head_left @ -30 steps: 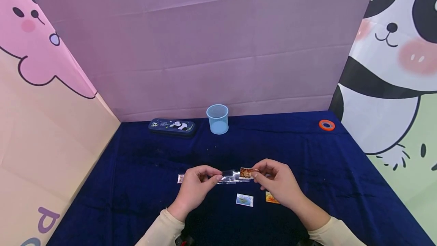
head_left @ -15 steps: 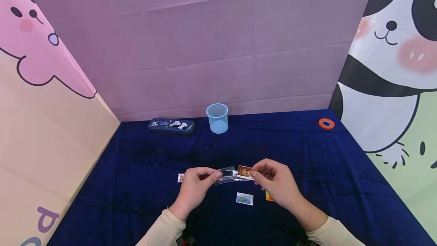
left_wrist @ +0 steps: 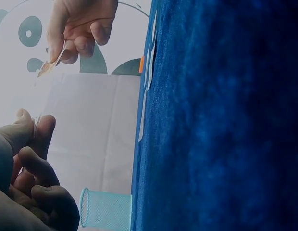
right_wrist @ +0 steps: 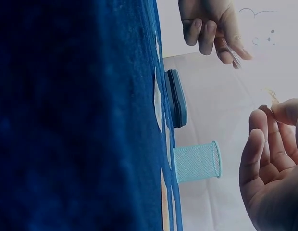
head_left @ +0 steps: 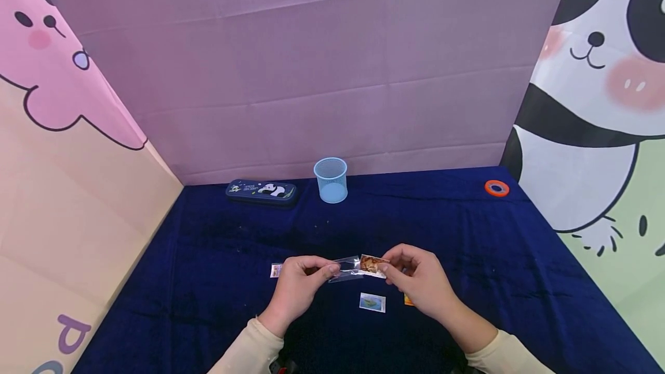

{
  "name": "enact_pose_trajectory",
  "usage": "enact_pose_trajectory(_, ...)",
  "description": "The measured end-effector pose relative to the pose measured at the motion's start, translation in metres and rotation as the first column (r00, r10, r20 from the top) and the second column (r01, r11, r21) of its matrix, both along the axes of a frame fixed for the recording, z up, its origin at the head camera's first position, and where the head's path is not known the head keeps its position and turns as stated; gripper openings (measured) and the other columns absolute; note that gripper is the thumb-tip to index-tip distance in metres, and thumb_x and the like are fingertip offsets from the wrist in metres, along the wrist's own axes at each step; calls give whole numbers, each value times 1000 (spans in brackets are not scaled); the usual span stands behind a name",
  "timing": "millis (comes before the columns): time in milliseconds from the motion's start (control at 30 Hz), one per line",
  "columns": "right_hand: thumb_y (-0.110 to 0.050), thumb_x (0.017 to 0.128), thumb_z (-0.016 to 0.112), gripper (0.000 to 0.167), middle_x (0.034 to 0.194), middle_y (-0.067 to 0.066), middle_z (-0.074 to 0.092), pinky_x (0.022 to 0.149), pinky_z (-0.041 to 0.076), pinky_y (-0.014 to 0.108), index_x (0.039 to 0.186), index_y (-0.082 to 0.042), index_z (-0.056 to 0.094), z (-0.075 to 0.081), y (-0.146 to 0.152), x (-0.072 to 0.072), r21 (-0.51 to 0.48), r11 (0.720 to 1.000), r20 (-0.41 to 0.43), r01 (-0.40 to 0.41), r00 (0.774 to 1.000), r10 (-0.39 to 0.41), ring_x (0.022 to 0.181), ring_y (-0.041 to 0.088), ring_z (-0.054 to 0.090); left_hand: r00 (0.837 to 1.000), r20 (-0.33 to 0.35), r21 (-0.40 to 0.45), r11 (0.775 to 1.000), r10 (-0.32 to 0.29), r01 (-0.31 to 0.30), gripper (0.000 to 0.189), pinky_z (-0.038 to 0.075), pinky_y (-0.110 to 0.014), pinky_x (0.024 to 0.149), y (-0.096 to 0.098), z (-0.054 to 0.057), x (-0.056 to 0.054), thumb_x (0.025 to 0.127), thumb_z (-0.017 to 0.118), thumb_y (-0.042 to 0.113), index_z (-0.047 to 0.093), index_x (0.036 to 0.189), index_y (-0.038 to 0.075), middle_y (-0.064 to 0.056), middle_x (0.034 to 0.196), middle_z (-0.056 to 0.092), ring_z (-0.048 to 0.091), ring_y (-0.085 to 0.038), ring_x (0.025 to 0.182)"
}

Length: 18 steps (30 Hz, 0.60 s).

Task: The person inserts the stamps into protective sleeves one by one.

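My left hand (head_left: pixel 300 283) pinches one end of a clear plastic sleeve (head_left: pixel 345 269) between thumb and forefinger. In my right hand (head_left: pixel 423 276), thumb and fingertips pinch a small brown stamp (head_left: pixel 371 265) with a white border. The stamp overlaps the sleeve's right end in the head view, both held above the cloth. Below them lies a blue-green stamp (head_left: pixel 372 303). An orange stamp (head_left: pixel 408 300) is partly hidden by the right hand, and a pale stamp (head_left: pixel 275 270) pokes out behind the left hand. The left wrist view shows the brown stamp (left_wrist: pixel 45 68) edge-on.
Dark blue cloth (head_left: pixel 208 305) covers the table. At the back stand a navy panda pencil case (head_left: pixel 262 191) and a light blue mesh cup (head_left: pixel 331 180). An orange roll of tape (head_left: pixel 497 188) lies at the back right. Printed fabric walls enclose three sides.
The right hand has brought the brown stamp slightly left, further over the sleeve's end. The sleeve has tilted and its end has spread. The left hand has barely moved.
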State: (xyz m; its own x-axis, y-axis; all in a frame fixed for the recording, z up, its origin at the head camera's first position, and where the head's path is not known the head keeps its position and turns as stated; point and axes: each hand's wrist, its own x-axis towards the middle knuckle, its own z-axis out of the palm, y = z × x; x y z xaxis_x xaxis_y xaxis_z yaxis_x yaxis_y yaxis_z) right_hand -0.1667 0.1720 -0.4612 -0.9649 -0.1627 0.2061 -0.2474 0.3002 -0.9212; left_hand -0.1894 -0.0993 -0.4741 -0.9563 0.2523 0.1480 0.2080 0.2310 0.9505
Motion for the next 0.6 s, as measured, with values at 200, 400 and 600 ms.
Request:
enact_pose_trajectory(200,-20,100,74,8,86,3,71,57,53,29,99,-13,71,-2,0,-1,21,999,5,-27,1000,27,73,32,69,1000,9,-5,1000,4,-4,16,54,-26,72,0,3,2,96,77,24,83,97,9,-1,94,77,66,-13,82)
enact_pose_trajectory(400,-20,99,74,8,84,3,71,58,51,29,99,-13,71,-4,1,-2,26,998,6,-57,998,56,71,29,68,1000,19,2,1000,9,-9,11,54,-27,72,0,4,3,96,78,23,83,95,14,-1,95,77,66,-13,82)
enact_pose_trajectory(600,-21,99,75,10,82,6,70,55,54,31,100,-12,71,-4,1,-2,32,996,42,-79,996,77,71,35,67,1000,4,-7,1000,11,-11,9,51,-26,67,-1,2,2,96,78,22,84,95,14,-1,95,76,64,-13,78)
